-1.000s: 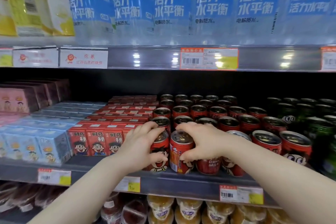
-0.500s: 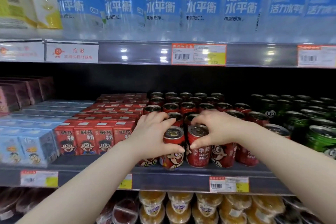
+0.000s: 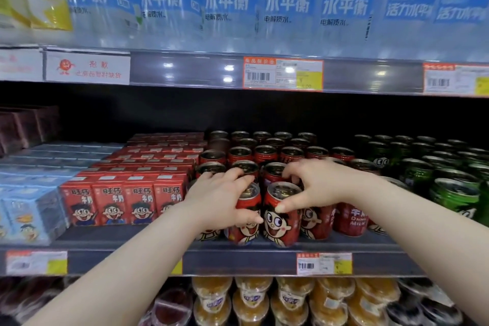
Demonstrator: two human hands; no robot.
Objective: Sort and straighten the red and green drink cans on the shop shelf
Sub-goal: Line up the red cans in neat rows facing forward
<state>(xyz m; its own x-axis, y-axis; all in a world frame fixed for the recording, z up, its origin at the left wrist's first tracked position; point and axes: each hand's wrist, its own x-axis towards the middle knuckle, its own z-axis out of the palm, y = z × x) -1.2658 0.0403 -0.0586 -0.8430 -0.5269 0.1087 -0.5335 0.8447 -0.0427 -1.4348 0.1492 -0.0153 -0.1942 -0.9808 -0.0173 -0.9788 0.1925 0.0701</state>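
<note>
Your left hand [image 3: 219, 201] grips one red can [image 3: 244, 231], right hand [image 3: 320, 188] pinches its neighbour [image 3: 281, 222]; turn both faces out, flush to shelf edge [image 3: 238, 262].

One view only: head-worn, wide-angle. Faces the shop shelf [image 3: 238, 262] head-on, tipped slightly down, close in. Red cans [image 3: 281, 217] sit centre frame; bottles [image 3: 230, 2] above and cups [image 3: 251, 296] below are cropped.
</note>
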